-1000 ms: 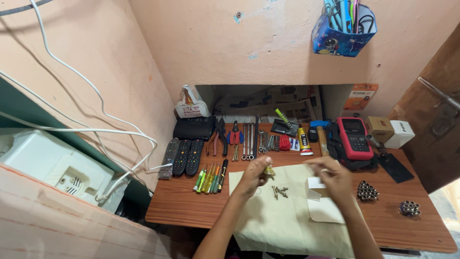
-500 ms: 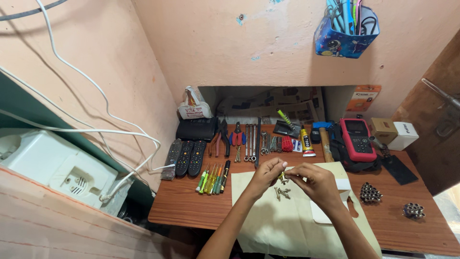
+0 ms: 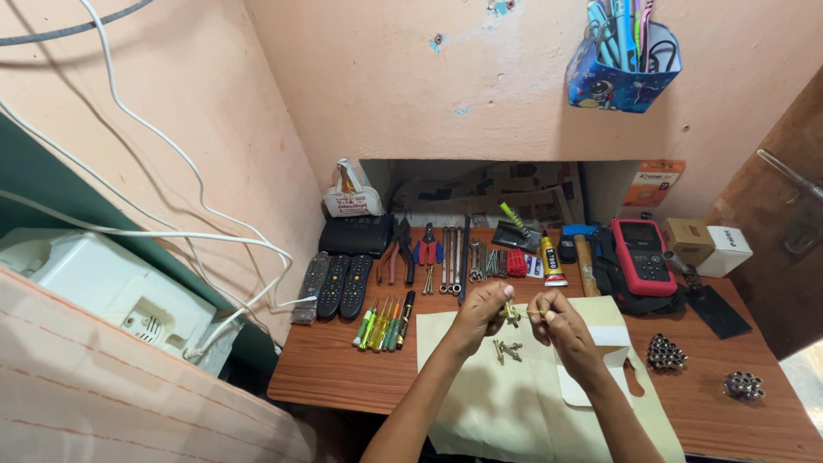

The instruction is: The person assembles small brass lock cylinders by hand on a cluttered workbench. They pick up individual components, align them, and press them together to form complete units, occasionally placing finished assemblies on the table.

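Observation:
My left hand and my right hand meet above a pale cloth on the wooden table. Between the fingertips of both hands sits a small brass-coloured screw part; the left pinches the body, the right pinches a thin end. A few loose brass screws lie on the cloth just below my hands.
Behind my hands lie rows of tools: three black remotes, coloured screwdrivers, pliers, wrenches. A red meter and small boxes stand at right. Two clusters of metal nuts sit near the right edge. A blue pen holder hangs on the wall.
My hands came together over the cloth, then rose slightly toward the tools, both now pinching the small brass part. The view moved a little closer.

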